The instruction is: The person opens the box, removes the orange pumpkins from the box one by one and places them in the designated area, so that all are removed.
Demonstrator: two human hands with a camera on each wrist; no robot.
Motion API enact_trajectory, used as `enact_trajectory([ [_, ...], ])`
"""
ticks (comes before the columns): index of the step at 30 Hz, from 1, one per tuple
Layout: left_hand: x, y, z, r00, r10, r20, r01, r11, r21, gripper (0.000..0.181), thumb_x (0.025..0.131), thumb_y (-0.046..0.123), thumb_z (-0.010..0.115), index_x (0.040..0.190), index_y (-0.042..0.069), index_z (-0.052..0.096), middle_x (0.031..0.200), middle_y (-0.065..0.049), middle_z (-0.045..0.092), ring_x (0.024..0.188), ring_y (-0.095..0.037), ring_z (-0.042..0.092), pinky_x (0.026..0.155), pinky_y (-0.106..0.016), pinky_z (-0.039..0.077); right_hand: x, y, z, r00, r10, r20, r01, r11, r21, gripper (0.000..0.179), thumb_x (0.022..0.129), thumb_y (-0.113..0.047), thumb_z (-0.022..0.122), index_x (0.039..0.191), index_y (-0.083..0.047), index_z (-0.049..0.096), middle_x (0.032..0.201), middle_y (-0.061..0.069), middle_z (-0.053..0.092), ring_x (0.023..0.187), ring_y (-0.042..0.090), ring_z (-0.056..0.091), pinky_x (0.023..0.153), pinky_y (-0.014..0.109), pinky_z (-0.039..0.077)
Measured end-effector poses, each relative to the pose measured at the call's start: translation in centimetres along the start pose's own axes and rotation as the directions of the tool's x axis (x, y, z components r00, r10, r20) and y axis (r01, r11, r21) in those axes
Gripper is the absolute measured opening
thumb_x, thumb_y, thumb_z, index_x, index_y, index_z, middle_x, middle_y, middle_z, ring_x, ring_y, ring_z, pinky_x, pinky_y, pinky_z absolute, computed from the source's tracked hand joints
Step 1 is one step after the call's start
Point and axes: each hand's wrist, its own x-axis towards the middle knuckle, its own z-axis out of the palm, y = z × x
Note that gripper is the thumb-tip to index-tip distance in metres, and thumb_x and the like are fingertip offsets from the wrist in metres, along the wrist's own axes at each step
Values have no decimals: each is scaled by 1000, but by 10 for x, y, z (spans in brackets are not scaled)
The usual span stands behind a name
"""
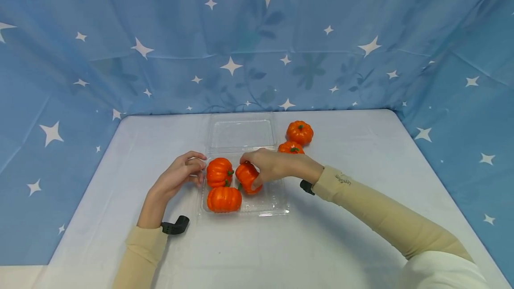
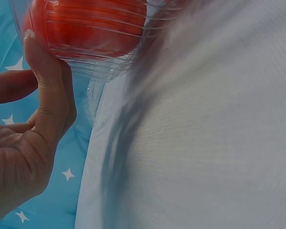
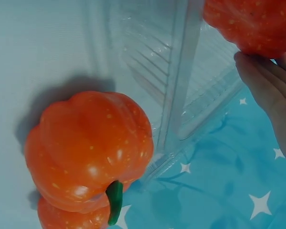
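I see the left hand (image 1: 180, 173) touching the left wall of the box (image 1: 271, 200), fingers a bit bent. The right hand (image 1: 270, 164) pinches over the box, its arm (image 1: 373, 208) slanting in from the box's right.

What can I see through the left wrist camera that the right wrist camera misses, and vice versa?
Left only: the left hand, one fingertip at the wall of the clear container, and a pumpkin inside it. Right only: the right hand gripping another pumpkin, plus two loose pumpkins and a green stem. Both: the clear container, white table and starry blue curtain.
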Motion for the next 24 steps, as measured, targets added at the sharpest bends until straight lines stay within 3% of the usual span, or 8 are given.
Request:
enact_trajectory([
  [4,2,0,1,1000,-6,2,6,1000,0,35,103,4,47,135,-10,41,78,-5,61,64,-16,58,62,-29,58,2,0,0,1000,11,28,-11,1000,5,66,86,-22,85,140,-9,49,127,3,62,116,18,57,102,33,52],
  [12,2,0,0,1000,-9,2,9,1000,-5,36,103,4,47,135,-10,41,79,-5,61,64,-16,58,61,-29,59,1,-1,0,997,13,77,-9,999,-51,79,86,-20,83,152,-5,43,143,7,55,127,22,54,110,38,48],
  [18,1,-1,-1,1000,-8,-4,8,1000,-1,35,103,4,47,135,-10,41,78,-5,62,64,-16,58,61,-29,59,-5,2,1,998,17,64,-11,996,-87,75,87,-20,82,149,-3,44,138,7,58,123,22,55,108,38,50],
  [24,2,-2,-1,1000,-4,2,4,1000,-8,36,103,4,47,135,-11,40,78,-5,61,64,-16,58,61,-29,58,-12,6,5,995,81,52,-75,991,-113,78,88,-20,82,152,-6,41,144,9,54,129,24,53,109,42,50],
])
